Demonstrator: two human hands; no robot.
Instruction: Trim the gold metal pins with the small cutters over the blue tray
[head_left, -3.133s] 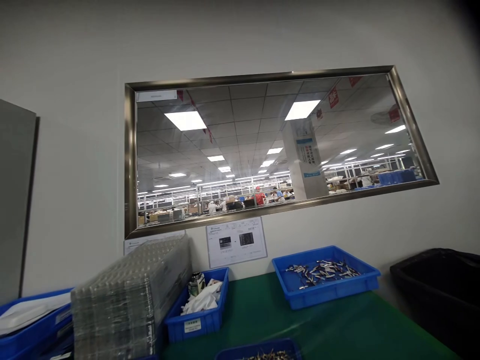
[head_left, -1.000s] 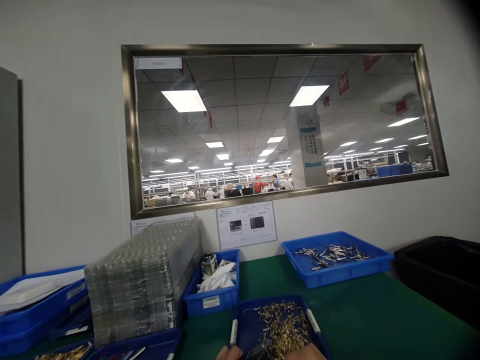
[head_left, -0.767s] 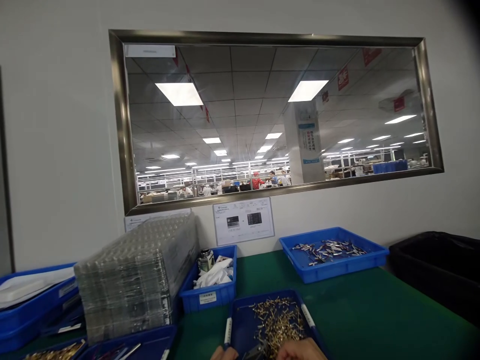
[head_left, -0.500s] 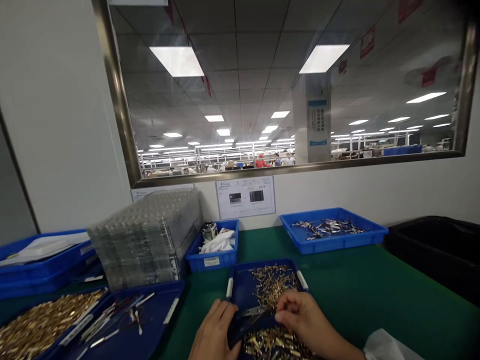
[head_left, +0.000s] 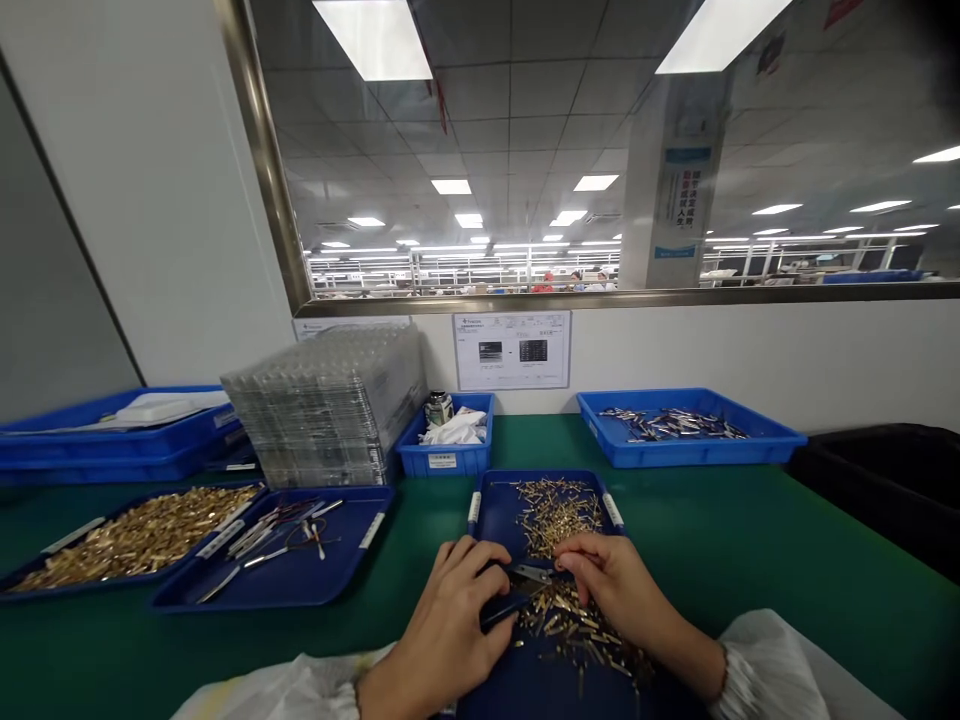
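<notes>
My left hand (head_left: pixel 454 615) is wrapped around the dark handles of small pliers (head_left: pixel 532 573), whose metal jaws point right. At the tip of the jaws, my right hand (head_left: pixel 611 580) is closed in a pinch between thumb and forefinger. Whatever lies in that pinch is too small to make out. Just behind the pliers, thin gold-coloured pins (head_left: pixel 559 510) lie heaped in a dark blue tray (head_left: pixel 491 505). Below both hands, larger gold-coloured metal pieces (head_left: pixel 574 625) are scattered in a nearer dark blue tray (head_left: pixel 517 690).
At left are a tray of gold-coloured pieces (head_left: pixel 150 530) and a blue tray (head_left: pixel 292 590) with several thin tools and swabs. Behind stand stacked clear plastic trays (head_left: pixel 322 410), a blue bin (head_left: pixel 450 460) holding white cloth, and a blue tray (head_left: pixel 705 455) of slim parts. A black bin (head_left: pixel 877 450) stands right.
The view has tilted down and levelled, showing more of the table and both sleeves. My left hand now wraps more fully around the pliers' handles; the right hand stays pinched by the jaws.
</notes>
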